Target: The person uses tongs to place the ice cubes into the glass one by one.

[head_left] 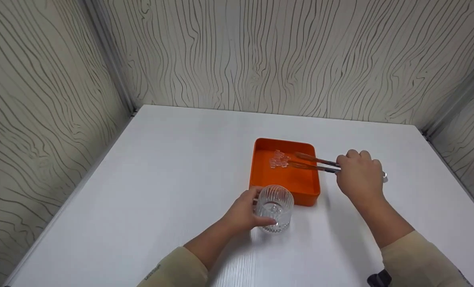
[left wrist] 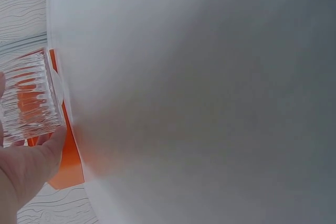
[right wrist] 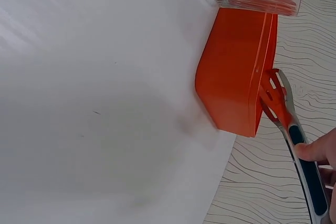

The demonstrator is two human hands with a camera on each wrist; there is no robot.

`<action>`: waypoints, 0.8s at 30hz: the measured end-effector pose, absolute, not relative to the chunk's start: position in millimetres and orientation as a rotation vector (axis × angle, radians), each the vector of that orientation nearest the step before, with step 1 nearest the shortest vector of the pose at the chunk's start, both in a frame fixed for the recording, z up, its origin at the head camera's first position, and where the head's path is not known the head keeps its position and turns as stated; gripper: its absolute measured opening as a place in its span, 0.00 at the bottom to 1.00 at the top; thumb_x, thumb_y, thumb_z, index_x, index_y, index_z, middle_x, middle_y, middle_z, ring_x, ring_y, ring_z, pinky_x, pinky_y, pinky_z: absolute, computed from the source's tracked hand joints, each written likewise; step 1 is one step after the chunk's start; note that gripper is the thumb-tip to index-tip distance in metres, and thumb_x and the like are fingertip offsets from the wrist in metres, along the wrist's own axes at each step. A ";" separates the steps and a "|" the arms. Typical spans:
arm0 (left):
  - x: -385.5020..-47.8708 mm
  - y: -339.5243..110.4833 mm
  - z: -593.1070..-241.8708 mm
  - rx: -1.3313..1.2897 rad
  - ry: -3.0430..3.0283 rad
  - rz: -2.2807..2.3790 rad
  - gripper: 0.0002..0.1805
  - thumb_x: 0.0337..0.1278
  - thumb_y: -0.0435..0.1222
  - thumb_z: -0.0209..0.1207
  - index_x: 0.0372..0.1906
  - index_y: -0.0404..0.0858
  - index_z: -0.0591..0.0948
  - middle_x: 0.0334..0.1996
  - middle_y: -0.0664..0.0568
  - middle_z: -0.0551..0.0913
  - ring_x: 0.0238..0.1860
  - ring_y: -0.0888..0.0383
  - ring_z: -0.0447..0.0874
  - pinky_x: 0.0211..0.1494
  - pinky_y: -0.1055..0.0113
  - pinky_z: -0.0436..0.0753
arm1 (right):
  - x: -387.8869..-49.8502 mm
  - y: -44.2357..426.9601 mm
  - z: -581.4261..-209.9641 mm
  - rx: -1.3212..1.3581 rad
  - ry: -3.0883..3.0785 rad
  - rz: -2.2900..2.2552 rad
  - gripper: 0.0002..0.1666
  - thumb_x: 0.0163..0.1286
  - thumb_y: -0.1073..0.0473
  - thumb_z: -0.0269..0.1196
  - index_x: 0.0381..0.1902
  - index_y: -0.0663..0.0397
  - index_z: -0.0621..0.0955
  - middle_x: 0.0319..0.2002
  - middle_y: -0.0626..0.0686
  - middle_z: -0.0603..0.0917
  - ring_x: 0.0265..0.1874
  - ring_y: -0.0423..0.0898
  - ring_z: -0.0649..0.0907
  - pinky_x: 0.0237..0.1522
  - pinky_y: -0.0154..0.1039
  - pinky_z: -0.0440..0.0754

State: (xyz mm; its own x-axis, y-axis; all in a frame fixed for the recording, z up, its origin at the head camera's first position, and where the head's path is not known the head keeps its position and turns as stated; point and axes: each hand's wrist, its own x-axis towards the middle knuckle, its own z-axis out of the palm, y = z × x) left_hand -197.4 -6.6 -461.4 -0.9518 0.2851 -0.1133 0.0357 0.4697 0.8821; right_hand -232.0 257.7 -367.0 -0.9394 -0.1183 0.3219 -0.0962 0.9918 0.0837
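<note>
My left hand (head_left: 242, 213) grips a clear ribbed glass (head_left: 275, 207) on the white table, its thumb across the near side. Something clear shows at the glass's bottom; I cannot tell what. In the left wrist view the same glass (left wrist: 31, 95) stands in front of the orange tray. My right hand (head_left: 359, 173) holds metal tongs (head_left: 324, 165) with dark grip inlays, seen also as tongs (right wrist: 302, 150) in the right wrist view. Their tips reach over the rim into the orange tray (head_left: 260, 171). Clear ice-like cubes (head_left: 278, 159) lie inside the tray, beside one tip.
The white table (head_left: 161, 179) extends on both sides of the tray. Wood-grain patterned panels (head_left: 237, 56) stand behind it and at the sides. A small black object (head_left: 379, 278) shows by the right sleeve.
</note>
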 end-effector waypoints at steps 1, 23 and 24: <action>-197.4 -6.6 -461.5 0.271 2.474 1.473 0.40 0.30 0.46 0.74 0.55 0.60 0.66 0.49 0.65 0.72 0.52 0.60 0.71 0.57 0.56 0.73 | -232.9 256.5 -367.1 0.153 -2.811 -0.103 0.11 0.51 0.65 0.66 0.34 0.62 0.81 0.29 0.60 0.75 0.30 0.57 0.71 0.26 0.49 0.70; -197.7 -4.9 -460.7 0.245 2.481 1.458 0.40 0.30 0.47 0.74 0.55 0.60 0.66 0.49 0.65 0.72 0.53 0.59 0.71 0.57 0.55 0.74 | -251.1 236.1 -366.5 0.137 -2.932 -0.325 0.08 0.54 0.65 0.63 0.34 0.62 0.80 0.28 0.60 0.73 0.32 0.58 0.69 0.32 0.52 0.71; -197.7 -5.0 -460.3 0.244 2.481 1.457 0.40 0.30 0.47 0.74 0.55 0.60 0.66 0.49 0.65 0.72 0.53 0.59 0.71 0.57 0.55 0.74 | -251.7 236.1 -366.8 0.137 -2.937 -0.322 0.08 0.54 0.65 0.63 0.34 0.62 0.80 0.28 0.60 0.73 0.32 0.58 0.69 0.32 0.52 0.71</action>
